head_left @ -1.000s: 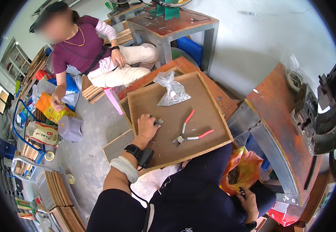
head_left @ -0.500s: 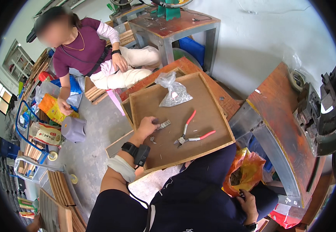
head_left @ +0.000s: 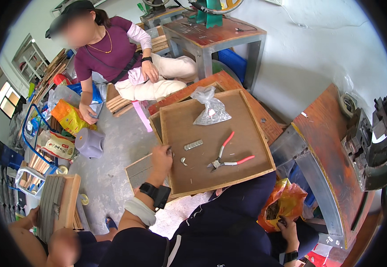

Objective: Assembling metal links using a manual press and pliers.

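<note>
A shallow wooden tray (head_left: 193, 178) lies before me, resting at an angle over another wooden tray. Over its left edge is my left hand (head_left: 161, 160), fingers curled together; a small greyish bit shows at the fingertips, too small to name. Right of it on the tray lie a short segmented metal strip (head_left: 193, 144) and a small curved metal scrap (head_left: 183, 161). Red-handled cutting pliers (head_left: 224, 161) lie open farther right. A clear plastic bag (head_left: 211, 111) of small pieces sits at the back. My right hand (head_left: 289, 233) is closed around something dark beside an orange plastic bag (head_left: 287, 198).
A seated person in a purple shirt (head_left: 113, 62) is beyond the tray. At lower left another person's hand (head_left: 33, 216) holds a wooden tray (head_left: 69, 200) with grey strips. A purple stool (head_left: 89, 143) stands left; a metal-framed bench (head_left: 322, 133) with machinery stands right.
My left hand has drawn back left from the metal strip, which stays on the tray. At lower left, a person with a wooden tray of grey strips has come further into view.
</note>
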Available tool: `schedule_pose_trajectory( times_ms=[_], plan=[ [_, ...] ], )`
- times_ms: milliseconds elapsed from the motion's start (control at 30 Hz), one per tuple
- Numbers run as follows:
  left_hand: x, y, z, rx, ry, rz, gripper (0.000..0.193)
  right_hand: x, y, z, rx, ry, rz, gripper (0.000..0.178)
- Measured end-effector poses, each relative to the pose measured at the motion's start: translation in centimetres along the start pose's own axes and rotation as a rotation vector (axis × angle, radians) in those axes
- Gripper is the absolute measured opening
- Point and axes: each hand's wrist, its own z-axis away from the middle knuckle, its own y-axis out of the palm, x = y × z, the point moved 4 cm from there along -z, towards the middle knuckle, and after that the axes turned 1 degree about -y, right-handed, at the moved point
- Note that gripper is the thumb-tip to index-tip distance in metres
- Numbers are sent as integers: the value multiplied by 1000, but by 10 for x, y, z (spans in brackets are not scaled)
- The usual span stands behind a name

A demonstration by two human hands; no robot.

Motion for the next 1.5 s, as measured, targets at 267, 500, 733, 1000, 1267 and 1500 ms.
schedule_pose_trajectory(
  times_ms=[267,500,733,1000,1267,1500],
  plan=[
    [-31,38,23,-31,281,-399,31,-34,23,-6,48,-6,117,38],
    [13,23,5,-224,93,-109,14,-36,21,-5,42,29,126,38],
    [-2,21,14,-239,140,-269,19,-43,24,-7,59,34,150,38],
    [-28,40,8,-197,276,-408,32,-36,24,-4,69,81,145,38],
    [13,0,-15,-361,124,-162,16,-30,24,-5,71,52,198,38],
    [12,-8,11,-269,159,-153,13,-29,23,-4,67,34,207,39]
  ],
)
